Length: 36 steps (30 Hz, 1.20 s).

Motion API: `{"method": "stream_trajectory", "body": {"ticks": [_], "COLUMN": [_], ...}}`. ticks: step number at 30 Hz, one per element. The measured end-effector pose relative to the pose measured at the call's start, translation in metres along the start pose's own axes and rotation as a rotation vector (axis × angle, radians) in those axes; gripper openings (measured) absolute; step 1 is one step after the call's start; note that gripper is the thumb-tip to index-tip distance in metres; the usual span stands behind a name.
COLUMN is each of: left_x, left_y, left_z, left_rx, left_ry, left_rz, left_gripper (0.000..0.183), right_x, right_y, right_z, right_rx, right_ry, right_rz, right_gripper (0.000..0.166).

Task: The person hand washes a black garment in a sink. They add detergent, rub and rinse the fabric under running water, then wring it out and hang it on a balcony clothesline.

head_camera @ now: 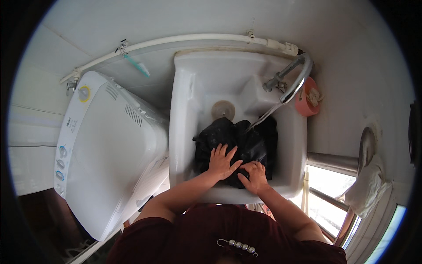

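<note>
A wet black cloth or garment (252, 145) lies bunched in the white ceramic sink (179, 132) in front of me. Water runs onto it from the curved metal faucet (305, 74). My left hand (223, 162) rests flat on the cloth with its fingers spread. Just to its right, my right hand (255, 175) has curled fingers around a fold of the same cloth near the sink's front edge. The round drain (223, 110) shows beyond the cloth, which covers the lower part of the basin.
At left stands a white Haier washing machine (108, 145). A pink container (307, 102) holding a pale crumpled item sits right of the sink. Along the wall runs a white pipe (184, 38) with a teal-handled brush (136, 65) hanging from it. A whitish plastic bag (366, 188) hangs at right.
</note>
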State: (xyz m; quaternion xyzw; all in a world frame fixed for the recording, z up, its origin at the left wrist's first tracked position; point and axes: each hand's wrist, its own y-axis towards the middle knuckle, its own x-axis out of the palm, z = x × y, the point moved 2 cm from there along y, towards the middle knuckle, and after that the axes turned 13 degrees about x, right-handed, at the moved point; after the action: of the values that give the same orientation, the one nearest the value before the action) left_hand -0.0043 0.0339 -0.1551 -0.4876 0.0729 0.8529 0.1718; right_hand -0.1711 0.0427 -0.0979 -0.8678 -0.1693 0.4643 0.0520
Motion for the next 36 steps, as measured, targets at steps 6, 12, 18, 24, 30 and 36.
{"method": "stream_trajectory", "body": {"ticks": [6,12,18,24,30,36], "left_x": [0.050,0.068,0.062,0.002,0.031,-0.005], "left_y": [0.024,0.100,0.054,0.086,0.133,0.130], "left_z": [-0.049,-0.093,-0.076,-0.013,-0.003,-0.062], "left_rx": [0.079,-0.132,0.023,-0.608,-0.473,0.027], "left_ry": [-0.011,-0.034,-0.139,-1.715,-1.488,-0.069], "left_rz": [-0.035,-0.205,0.241,0.537,0.592,0.445], "left_gripper": [0.036,0.016,0.026,0.034,0.032,0.052], "right_x": [0.064,0.066,0.079,0.043,0.106,0.052], "right_y": [0.081,0.191,0.132,0.137,0.166,0.167], "right_z": [0.044,0.061,0.067,0.027,0.068,0.078], "right_rx": [0.160,0.415,-0.019,0.609,0.727,0.288], "right_ry": [-0.175,-0.287,-0.049,1.631,2.125,0.702], "right_rz": [-0.094,-0.395,0.092,-0.197,-0.266,0.049], "right_gripper": [0.032,0.063,0.029,0.042,0.037,0.035]}}
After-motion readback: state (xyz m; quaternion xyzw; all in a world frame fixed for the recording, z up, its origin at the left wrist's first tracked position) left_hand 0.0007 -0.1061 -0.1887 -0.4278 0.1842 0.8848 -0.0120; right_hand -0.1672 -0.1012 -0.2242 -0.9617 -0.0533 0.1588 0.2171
